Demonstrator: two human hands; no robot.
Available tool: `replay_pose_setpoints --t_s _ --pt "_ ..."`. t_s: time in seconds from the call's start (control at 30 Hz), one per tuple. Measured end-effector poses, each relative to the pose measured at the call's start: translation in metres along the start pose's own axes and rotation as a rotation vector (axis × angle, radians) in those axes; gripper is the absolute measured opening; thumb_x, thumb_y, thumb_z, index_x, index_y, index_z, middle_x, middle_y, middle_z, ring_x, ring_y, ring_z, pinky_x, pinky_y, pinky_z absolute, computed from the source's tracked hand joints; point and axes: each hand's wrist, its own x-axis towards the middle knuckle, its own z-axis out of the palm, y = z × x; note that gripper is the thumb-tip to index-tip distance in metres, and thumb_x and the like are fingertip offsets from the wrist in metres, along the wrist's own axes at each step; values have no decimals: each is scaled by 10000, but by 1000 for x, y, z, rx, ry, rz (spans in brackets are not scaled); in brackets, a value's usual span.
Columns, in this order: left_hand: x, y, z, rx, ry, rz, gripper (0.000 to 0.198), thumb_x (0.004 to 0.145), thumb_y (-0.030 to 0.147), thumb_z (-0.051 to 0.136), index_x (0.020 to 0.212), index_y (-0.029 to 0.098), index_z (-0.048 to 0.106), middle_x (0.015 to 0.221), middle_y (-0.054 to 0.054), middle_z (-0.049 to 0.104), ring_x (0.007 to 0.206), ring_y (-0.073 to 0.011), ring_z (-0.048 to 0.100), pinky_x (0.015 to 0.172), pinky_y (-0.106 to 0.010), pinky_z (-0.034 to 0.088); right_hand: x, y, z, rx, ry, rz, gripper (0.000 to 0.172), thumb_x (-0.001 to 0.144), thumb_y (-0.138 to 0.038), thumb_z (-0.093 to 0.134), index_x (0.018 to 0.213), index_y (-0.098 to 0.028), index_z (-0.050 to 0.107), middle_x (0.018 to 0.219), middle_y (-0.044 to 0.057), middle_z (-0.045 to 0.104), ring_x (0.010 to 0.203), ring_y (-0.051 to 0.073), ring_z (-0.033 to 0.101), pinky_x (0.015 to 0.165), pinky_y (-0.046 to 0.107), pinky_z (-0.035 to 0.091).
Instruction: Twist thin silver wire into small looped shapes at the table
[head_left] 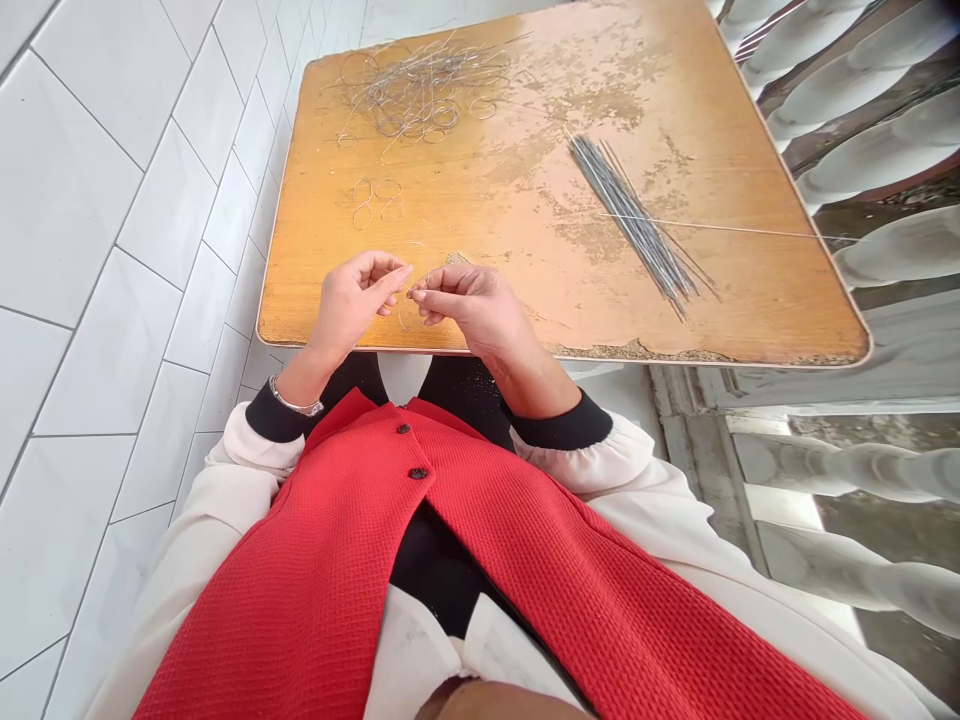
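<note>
My left hand (pixel 349 305) and my right hand (pixel 469 310) meet above the front edge of a worn orange wooden tabletop (pixel 525 170). A thin bent wire (pixel 403 318) runs between their fingertips, pinched by both, though it is faint against the wood. Far ahead lies a tangled heap of bent wire loops (pixel 424 92). Nearer my left hand are two figure-eight wire pieces (pixel 375 200). To the right of my right hand lies a bundle of straight grey wires (pixel 634 220), with one long wire (pixel 735 229) across it.
The table's front edge is chipped (pixel 637 352), and its veneer is peeling in patches. White floor tiles (pixel 127 300) lie to the left. A white balustrade (pixel 877 170) runs along the right. My red vest (pixel 420 560) and cream sleeves fill the lower view.
</note>
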Motion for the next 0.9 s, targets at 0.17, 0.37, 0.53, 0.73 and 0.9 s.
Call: replay_pose_setpoints --t_s 0.17,0.37,0.53,0.73,0.9 --pt "6 -2 3 -59 -45 -39 190 845 181 754 704 146 632 591 47 622 501 -19 546 505 -139 436 2 4 -4 -10 -2 -13 197 669 -293 859 629 -196 692 624 -17 620 580 93 532 548 238 471" --pt "6 -7 3 -110 46 -32 222 844 239 767 714 152 610 594 52 628 501 -21 562 525 -148 456 -5 11 -4 34 -8 -9 341 646 -452 902 847 -206 781 878 37 763 820 155 671 760 295 540" --pt "7 -8 -2 -84 10 -56 259 843 300 773 704 152 612 604 40 630 509 -25 563 507 -148 446 -12 16 -1 93 -60 62 395 697 -532 857 895 -199 780 834 61 779 765 160 720 691 278 568" --pt "12 2 -7 31 -122 -45 261 844 416 766 880 164 707 769 -9 717 632 -51 642 526 -134 461 -14 12 1 -79 10 39 239 795 -402 791 869 -176 778 724 43 765 568 111 646 560 241 534" --pt "16 10 -5 14 -207 -54 186 881 331 736 883 145 733 744 -18 706 645 -65 646 528 -151 453 -19 9 2 -174 17 1 161 830 -327 745 857 -170 772 694 25 755 545 98 638 540 225 521"
